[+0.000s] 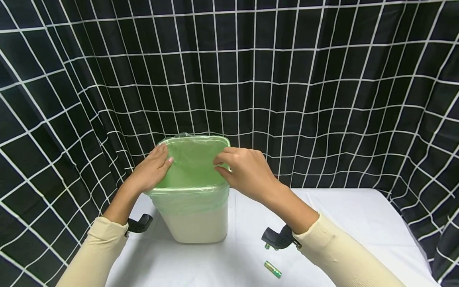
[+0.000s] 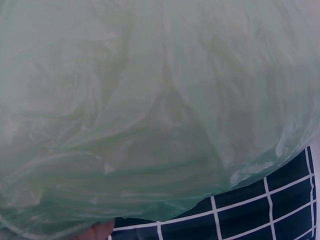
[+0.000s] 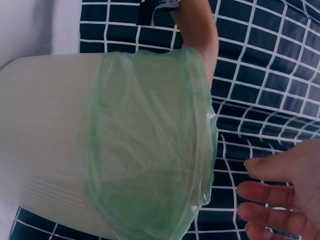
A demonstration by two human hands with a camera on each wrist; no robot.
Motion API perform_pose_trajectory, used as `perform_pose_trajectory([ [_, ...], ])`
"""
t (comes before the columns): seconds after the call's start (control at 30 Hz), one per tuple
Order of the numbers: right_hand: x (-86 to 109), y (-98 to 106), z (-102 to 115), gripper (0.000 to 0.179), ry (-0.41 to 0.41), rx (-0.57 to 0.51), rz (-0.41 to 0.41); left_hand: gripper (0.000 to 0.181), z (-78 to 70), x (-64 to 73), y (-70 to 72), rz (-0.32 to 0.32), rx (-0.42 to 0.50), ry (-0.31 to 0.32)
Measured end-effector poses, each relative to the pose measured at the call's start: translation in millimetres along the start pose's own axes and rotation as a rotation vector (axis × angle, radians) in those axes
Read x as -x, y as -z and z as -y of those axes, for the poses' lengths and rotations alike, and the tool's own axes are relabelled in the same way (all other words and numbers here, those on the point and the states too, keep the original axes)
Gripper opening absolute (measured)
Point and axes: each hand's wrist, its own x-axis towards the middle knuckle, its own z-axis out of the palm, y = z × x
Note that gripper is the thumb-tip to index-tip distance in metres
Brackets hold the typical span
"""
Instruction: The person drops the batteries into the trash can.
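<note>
a: can you read the print on the little green-and-gold cylinder (image 1: 273, 270)?
b: too small to make out. it lies on the white-covered worktop (image 1: 229, 267), nearer the wearer than the bin (image 1: 197, 227) and off to its right. a couple of small green pieces (image 1: 267, 246) peek out from under the right wrist mount (image 1: 277, 238), partly hidden by it, so i can't tell what they are.
a: and the bin?
b: cream-coloured, standing upright on the left half of the worktop. a thin, see-through green liner (image 1: 193, 201) covers its inside, and the liner's edge is folded over the rim and hangs loosely down the outside.
a: how's the left grip (image 1: 152, 167)?
b: relaxed, clasping nothing. the fingers lie fairly straight against the lined left rim, and the thumb reaches over the inside. the left wrist view is mostly filled by the wrinkled liner, with a bit of finger at the bottom edge.
a: the right grip (image 1: 247, 169)?
b: released too. it is poised by the right rim, thumb and forefinger bent softly with a gap between them. the right wrist view shows its fingers (image 3: 267, 195) apart from one another, near the liner but clear of it.
a: behind all that?
b: a black curtain (image 1: 287, 67) with a white grid.
</note>
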Motion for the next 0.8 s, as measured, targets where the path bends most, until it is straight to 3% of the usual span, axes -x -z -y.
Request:
perform_pose_trajectory([
  [0.37, 32.8, 9, 4, 0.010, 0.001, -0.025, -0.060, 0.059, 0.5, -1.6, -1.5, 0.001, -0.014, -0.005],
  [0.8, 83.4, 4, 6, 0.013, -0.020, -0.064, -0.135, 0.060, 0.9, -1.5, -1.4, -0.005, -0.010, -0.001],
])
